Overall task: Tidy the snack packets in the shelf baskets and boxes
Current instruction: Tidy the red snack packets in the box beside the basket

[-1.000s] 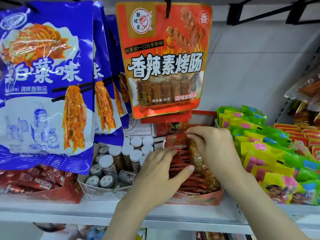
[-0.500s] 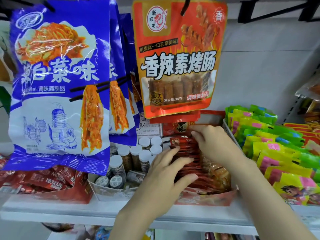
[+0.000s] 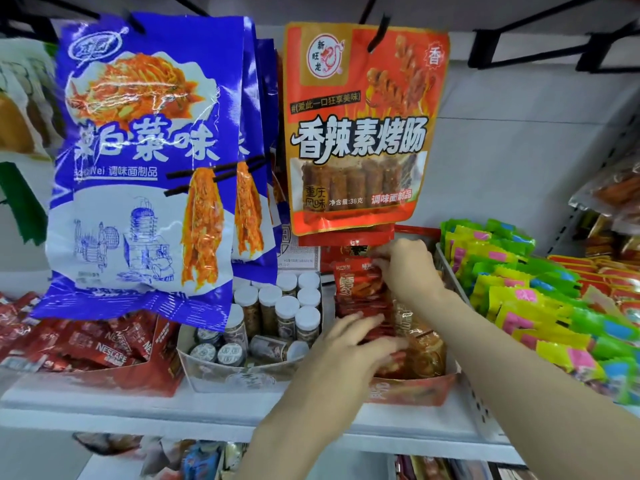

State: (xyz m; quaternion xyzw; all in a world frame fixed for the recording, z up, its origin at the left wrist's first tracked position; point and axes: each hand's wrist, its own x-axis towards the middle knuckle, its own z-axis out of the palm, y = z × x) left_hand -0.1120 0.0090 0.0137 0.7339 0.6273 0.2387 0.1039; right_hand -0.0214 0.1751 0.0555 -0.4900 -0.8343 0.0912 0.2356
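I am seeing a white shelf [image 3: 104,410] running across the view, with a big blue snack bag [image 3: 138,161] hanging over it at 10 o'clock and an orange-red sausage-snack bag [image 3: 360,126] hanging at 12 o'clock. At 3 o'clock a white basket [image 3: 453,282] is holding rows of green and yellow packets [image 3: 519,285]. At 8 o'clock a red box of Nescafé sachets [image 3: 100,351] is sitting on the shelf, and just beside it, toward the centre, a carton of white-capped jars [image 3: 277,313] is standing. Between that carton and the basket, a red cardboard box [image 3: 408,389] is holding the red snack packets [image 3: 360,289], stacked on edge from front to back. My right hand [image 3: 408,268] is reaching in at the far end of that box, its fingers curling over the top of the rearmost red packets and gripping them. My left hand [image 3: 349,351] is lying at the near end, fingers spread and fairly straight, pressing against the front of the same row; it is blurred, so I cannot tell finer detail.
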